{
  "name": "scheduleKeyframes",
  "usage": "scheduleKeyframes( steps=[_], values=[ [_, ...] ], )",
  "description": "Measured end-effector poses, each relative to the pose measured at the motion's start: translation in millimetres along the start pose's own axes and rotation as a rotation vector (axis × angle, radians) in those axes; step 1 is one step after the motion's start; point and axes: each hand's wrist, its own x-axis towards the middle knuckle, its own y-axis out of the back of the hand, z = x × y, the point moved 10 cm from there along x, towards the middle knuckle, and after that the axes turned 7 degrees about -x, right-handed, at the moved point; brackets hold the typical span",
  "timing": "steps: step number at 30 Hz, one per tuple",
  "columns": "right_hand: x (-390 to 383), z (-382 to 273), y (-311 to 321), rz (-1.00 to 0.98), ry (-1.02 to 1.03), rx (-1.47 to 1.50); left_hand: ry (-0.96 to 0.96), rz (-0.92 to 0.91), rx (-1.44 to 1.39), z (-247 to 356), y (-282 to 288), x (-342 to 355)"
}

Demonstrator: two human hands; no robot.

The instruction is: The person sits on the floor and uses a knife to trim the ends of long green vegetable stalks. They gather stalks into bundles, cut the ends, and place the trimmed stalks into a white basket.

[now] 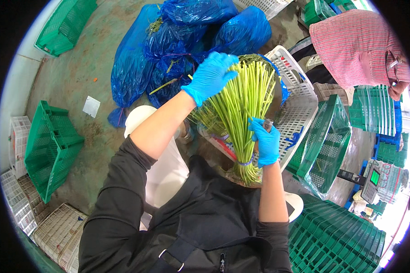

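A large bunch of long green vegetable stalks [241, 107] stands in front of me, fanned wide at the far end. A purple band [245, 162] cinches it near my lap. My left hand [214, 76], in a blue glove, lies at the upper left edge of the fanned ends with fingers stretched and thumb apart. My right hand [266, 143], also blue-gloved, is closed beside the stalks' right side. A short grey-brown piece [268, 124] juts from its fingers, possibly a small blade; its kind is unclear.
Blue plastic bags [177, 41] lie beyond the bunch. A white perforated crate [300, 109] stands at right, with green crates [323, 145] beside it. More green crates [50, 150] are at left. A person in a red checked top [355, 45] bends at upper right, above a scale [371, 186].
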Motion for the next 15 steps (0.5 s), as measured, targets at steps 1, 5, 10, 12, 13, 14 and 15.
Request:
scheduleKeyframes(
  steps=[1, 5, 10, 12, 13, 14, 15],
  values=[
    [0.9, 1.9, 2.6, 0.028, -0.002, 0.047, -0.020, 0.223, -0.031, 5.3, 22.9, -1.2],
    [-3.9, 16.8, 4.4, 0.132, -0.048, 0.213, 0.616, -0.282, -0.625, -3.8, -69.3, -52.6],
    [-9.4, 23.6, -6.4, 0.166, -0.043, 0.286, 0.870, -0.208, -1.476, 23.6, -141.0, -101.8],
    [-9.6, 27.8, -9.3, 0.206, -0.064, 0.287, 0.864, -0.136, -1.531, 17.2, -144.3, -102.8],
    [-10.2, 33.2, -10.4, 0.230, -0.107, 0.288, 0.899, -0.153, -1.550, 15.7, -148.3, -105.4],
    [-9.9, 33.6, -13.0, 0.226, -0.101, 0.292, 0.902, -0.128, -1.568, 13.3, -147.5, -104.5],
    [-9.1, 31.4, -15.3, 0.213, -0.072, 0.300, 0.881, -0.129, -1.607, 15.0, -146.3, -102.5]
  ],
)
